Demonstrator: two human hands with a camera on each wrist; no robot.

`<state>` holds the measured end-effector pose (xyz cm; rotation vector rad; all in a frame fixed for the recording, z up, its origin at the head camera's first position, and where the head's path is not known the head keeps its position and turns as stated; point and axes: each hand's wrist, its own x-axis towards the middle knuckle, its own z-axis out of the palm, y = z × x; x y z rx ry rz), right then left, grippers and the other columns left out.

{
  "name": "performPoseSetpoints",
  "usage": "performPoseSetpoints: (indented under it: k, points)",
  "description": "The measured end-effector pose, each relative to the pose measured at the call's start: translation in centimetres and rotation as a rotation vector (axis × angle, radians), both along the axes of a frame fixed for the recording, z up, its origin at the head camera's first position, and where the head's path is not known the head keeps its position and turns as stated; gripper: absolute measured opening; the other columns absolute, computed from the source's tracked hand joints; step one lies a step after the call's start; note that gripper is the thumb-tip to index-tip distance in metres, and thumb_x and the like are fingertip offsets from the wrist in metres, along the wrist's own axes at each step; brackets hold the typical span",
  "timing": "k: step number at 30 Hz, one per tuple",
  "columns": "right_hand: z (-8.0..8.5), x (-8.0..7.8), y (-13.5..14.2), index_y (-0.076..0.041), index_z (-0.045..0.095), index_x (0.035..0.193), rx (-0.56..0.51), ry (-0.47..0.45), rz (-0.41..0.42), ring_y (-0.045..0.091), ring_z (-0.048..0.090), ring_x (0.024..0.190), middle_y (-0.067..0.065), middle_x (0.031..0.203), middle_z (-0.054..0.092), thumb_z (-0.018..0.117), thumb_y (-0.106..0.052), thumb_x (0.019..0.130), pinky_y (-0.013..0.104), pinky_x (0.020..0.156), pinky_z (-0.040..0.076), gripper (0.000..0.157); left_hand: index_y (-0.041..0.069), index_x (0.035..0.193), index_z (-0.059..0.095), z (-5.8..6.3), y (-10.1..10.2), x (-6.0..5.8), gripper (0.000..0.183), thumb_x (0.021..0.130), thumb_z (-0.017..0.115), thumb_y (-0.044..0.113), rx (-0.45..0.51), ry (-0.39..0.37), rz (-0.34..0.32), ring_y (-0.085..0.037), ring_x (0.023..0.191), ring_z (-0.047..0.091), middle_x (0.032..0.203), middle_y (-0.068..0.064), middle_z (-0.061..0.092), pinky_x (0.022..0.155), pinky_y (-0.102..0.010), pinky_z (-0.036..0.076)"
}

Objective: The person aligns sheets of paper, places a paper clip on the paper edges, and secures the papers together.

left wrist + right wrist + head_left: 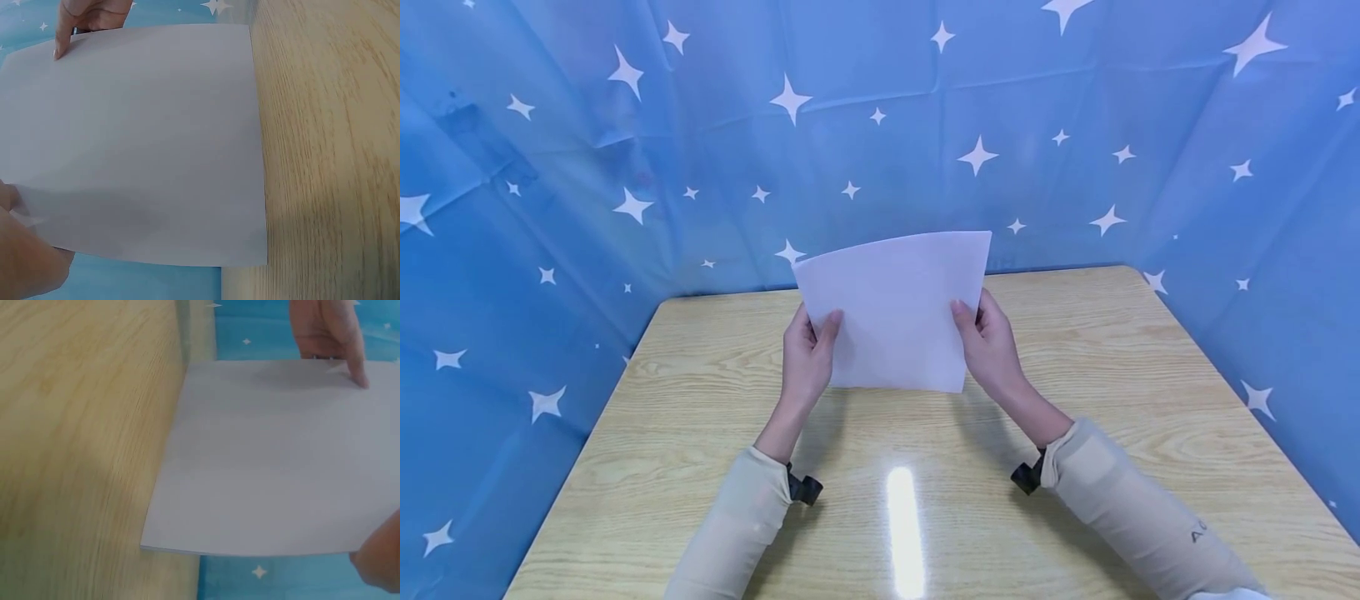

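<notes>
Holds white paper [898,325] raised over the far half of the worktop [647,467], between both hands, with its plain face toward the head view. Grasps its left edge in the left grip [807,357], with thumb laid on the near face and fingers tucked behind. Grasps its right edge likewise in the right grip [995,346], with thumb in front and fingers behind. Leans slightly in the head view, with the upper right corner higher than the upper left and the top edge gently bowed. Cannot tell, from any view, about contact between the lower edge and the worktop, nor about one sheet or several. Wears a black device [805,489] at the left wrist and a black mount [1028,477] at the right, just beyond the cuffs of a pale left sleeve [733,521] and a pale right sleeve [1138,504], with dark lettering [1198,532] on the latter. Reflects a bright streak [905,533] off the worktop, between the forearms. Hangs beyond the worktop, as a blue backdrop [880,67] with white four-pointed stars [791,100].
</notes>
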<state>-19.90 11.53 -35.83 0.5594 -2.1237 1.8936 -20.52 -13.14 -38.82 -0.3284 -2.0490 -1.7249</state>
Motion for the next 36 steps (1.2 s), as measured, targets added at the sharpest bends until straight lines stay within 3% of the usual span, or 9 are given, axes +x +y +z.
performPoseSetpoints:
  k: [10, 22, 27, 32, 36]
  points:
    - [0.5, 0.3, 0.2, 0.004, 0.047, 0.129, 0.006, -0.002, -0.039, 0.034, 0.064, 0.096, 0.022, 0.113, 0.062, 0.043, -0.014, 0.105, 0.048, 0.075, 0.054, 0.03, 0.005, 0.119, 0.057, 0.2, 0.0, 0.0, 0.029, 0.1, 0.055, 0.028, 0.014, 0.005, -0.031, -0.019, 0.103, 0.065, 0.11, -0.008, 0.067, 0.086, -0.041, 0.05]
    - [0.3, 0.3, 0.6, 0.004, 0.044, 0.13, 0.023, -0.021, -0.01, 0.036, 0.063, 0.096, 0.022, 0.113, 0.06, 0.039, -0.014, 0.106, 0.054, 0.076, 0.052, 0.03, 0.008, 0.126, 0.056, 0.1, 0.1, 0.1, 0.029, 0.101, 0.053, 0.022, 0.019, -0.017, -0.044, -0.021, 0.104, 0.064, 0.114, -0.008, 0.066, 0.088, -0.043, 0.05]
    - [0.5, 0.4, 0.8, 0.004, 0.047, 0.13, 0.035, -0.011, -0.043, 0.033, 0.063, 0.094, 0.021, 0.112, 0.061, 0.039, -0.016, 0.106, 0.046, 0.073, 0.053, 0.031, 0.003, 0.126, 0.055, 0.6, 0.3, 0.1, 0.029, 0.101, 0.052, 0.018, 0.02, -0.037, -0.043, -0.023, 0.106, 0.063, 0.115, -0.014, 0.065, 0.089, -0.043, 0.049]
    - [0.2, 0.3, 0.8, 0.004, 0.047, 0.13, 0.033, -0.026, -0.057, 0.031, 0.063, 0.094, 0.021, 0.112, 0.061, 0.04, -0.016, 0.106, 0.045, 0.073, 0.053, 0.032, -0.002, 0.125, 0.054, 2.4, 0.6, 1.6, 0.027, 0.102, 0.052, 0.012, 0.019, -0.06, -0.047, -0.027, 0.104, 0.063, 0.114, -0.018, 0.064, 0.088, -0.043, 0.05]
    - [0.1, 0.2, 0.8, 0.004, 0.048, 0.128, 0.036, -0.005, -0.048, 0.034, 0.063, 0.092, 0.02, 0.11, 0.062, 0.04, -0.015, 0.106, 0.047, 0.071, 0.053, 0.03, 0.0, 0.123, 0.056, 2.4, 0.3, 1.6, 0.027, 0.101, 0.053, 0.015, 0.03, -0.033, -0.036, -0.026, 0.1, 0.064, 0.111, -0.016, 0.065, 0.085, -0.04, 0.051]
